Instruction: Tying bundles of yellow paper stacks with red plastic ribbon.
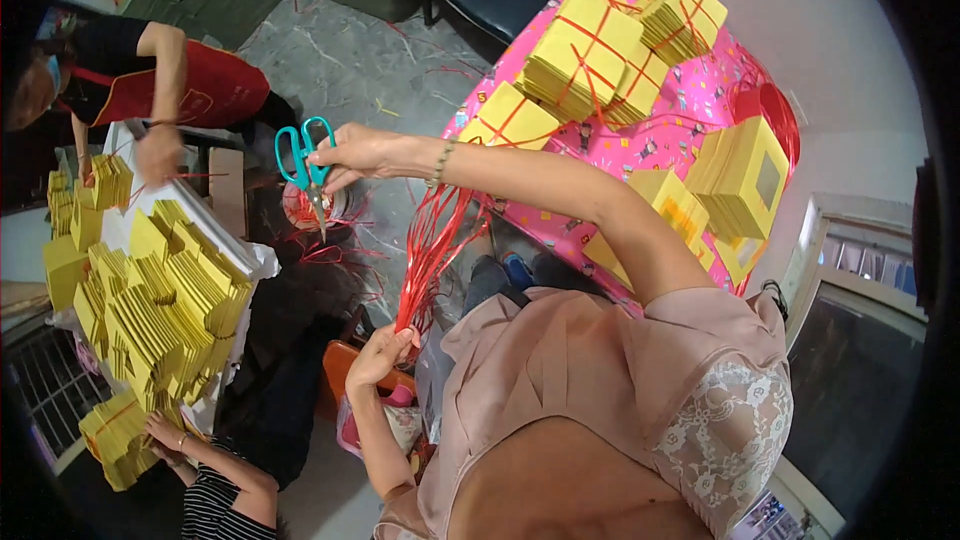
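- Up near the middle of the head view, the right hand (352, 152) was stretched out across the body, its fingers closed through the loops of a pair of teal-handled scissors (303, 168) whose blades pointed down.
- Lower, the left hand (380, 352) was pinched shut around the bottom end of a bundle of red plastic strings (432, 240); the strands ran up from that grip toward the right forearm and fanned out a little at the top.
- A beaded bracelet (441, 162) sat on the right wrist.
- Behind the right arm stood a table with a pink patterned cloth (690, 100), bearing stacks of yellow paper tied crosswise with red string (585, 55) and, nearer the far edge, an untied stack of yellow paper sheets (742, 175).
- A red spool of string (775, 110) lay on the cloth just beside that untied stack.
- To the left, a white-covered table (215, 230) carried many fanned piles of yellow paper (165, 300).
- A person in a red apron (190, 90) leaned over that table with one hand on a pile.
- Another person's hand (165, 432), from a striped sleeve, rested on a pile at the table's lower end.
- Loose red string scraps (325, 250) littered the grey floor below the scissors.
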`<action>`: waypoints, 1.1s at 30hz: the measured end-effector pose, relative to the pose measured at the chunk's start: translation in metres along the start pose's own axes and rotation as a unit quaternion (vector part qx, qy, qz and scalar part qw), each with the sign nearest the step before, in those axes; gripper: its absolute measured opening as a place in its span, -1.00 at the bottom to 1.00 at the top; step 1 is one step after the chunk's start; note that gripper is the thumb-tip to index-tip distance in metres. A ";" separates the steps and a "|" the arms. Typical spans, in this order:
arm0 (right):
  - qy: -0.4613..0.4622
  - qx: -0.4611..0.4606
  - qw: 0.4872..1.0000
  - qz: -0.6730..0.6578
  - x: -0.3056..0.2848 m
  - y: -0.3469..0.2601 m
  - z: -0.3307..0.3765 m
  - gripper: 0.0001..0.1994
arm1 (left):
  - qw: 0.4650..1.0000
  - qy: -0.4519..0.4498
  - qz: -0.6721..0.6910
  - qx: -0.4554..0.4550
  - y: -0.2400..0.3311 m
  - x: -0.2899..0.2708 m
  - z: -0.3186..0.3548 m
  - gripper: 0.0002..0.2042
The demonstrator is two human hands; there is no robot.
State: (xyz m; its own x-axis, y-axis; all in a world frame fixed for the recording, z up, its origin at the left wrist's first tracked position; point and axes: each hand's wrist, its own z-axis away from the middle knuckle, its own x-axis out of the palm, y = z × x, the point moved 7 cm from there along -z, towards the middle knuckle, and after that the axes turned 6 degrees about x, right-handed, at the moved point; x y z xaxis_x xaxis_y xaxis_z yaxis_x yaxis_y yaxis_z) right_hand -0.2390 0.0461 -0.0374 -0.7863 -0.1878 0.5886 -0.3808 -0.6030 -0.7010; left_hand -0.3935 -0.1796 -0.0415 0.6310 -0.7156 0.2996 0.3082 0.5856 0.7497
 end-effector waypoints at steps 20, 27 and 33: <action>0.211 0.183 0.938 0.204 -0.233 0.153 0.500 -0.77 | 0.989 0.032 -0.125 0.066 0.137 0.087 -0.010 -0.72; 0.476 0.039 0.629 0.614 -0.170 0.045 0.493 -0.59 | 0.985 0.025 -0.167 0.043 0.152 0.120 0.002 -0.70; 0.165 -0.392 0.686 0.591 0.011 -0.031 0.387 -0.27 | 0.958 0.008 -0.287 0.030 0.158 0.143 -0.001 -0.71</action>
State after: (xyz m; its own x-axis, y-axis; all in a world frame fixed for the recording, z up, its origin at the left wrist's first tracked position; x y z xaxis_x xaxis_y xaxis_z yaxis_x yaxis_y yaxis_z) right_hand -0.0477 -0.2376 0.1468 -0.7895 0.0766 -0.6090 0.5735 0.4455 -0.6875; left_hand -0.2537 -0.1892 0.1187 0.3815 -0.9066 -0.1803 0.5658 0.0748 0.8211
